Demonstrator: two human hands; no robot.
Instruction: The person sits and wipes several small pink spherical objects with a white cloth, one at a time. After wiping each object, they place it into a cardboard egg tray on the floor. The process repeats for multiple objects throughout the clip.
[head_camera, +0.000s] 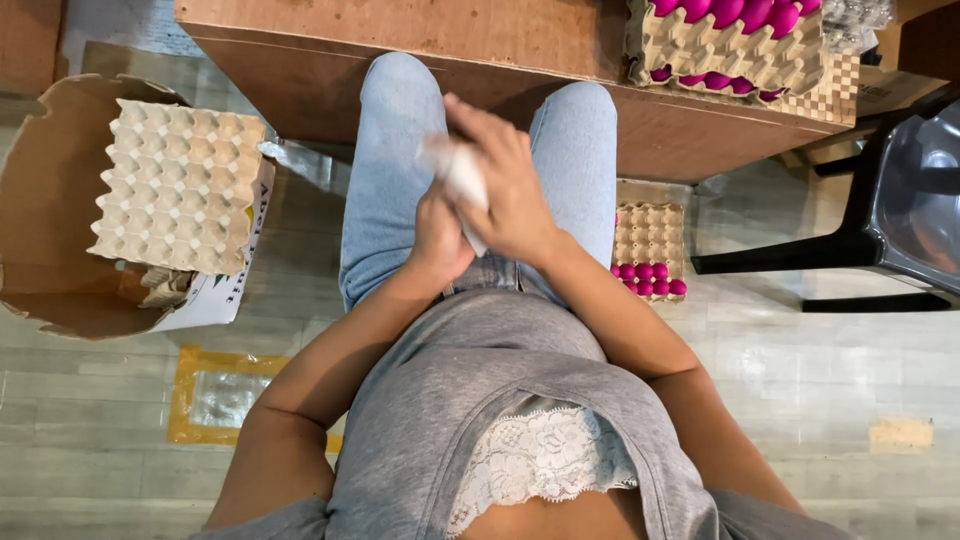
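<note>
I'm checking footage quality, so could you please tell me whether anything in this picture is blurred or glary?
Head view: the white cloth between the left hand and right hand is smeared by motion blur; the empty egg tray is sharp; soft glare streaks the floor; lighting is even, shadows faint.

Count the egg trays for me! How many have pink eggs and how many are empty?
Trays with pink eggs: 2, one on the table and one on the floor
Empty trays: 1, on the cardboard box
Total: 3
</note>
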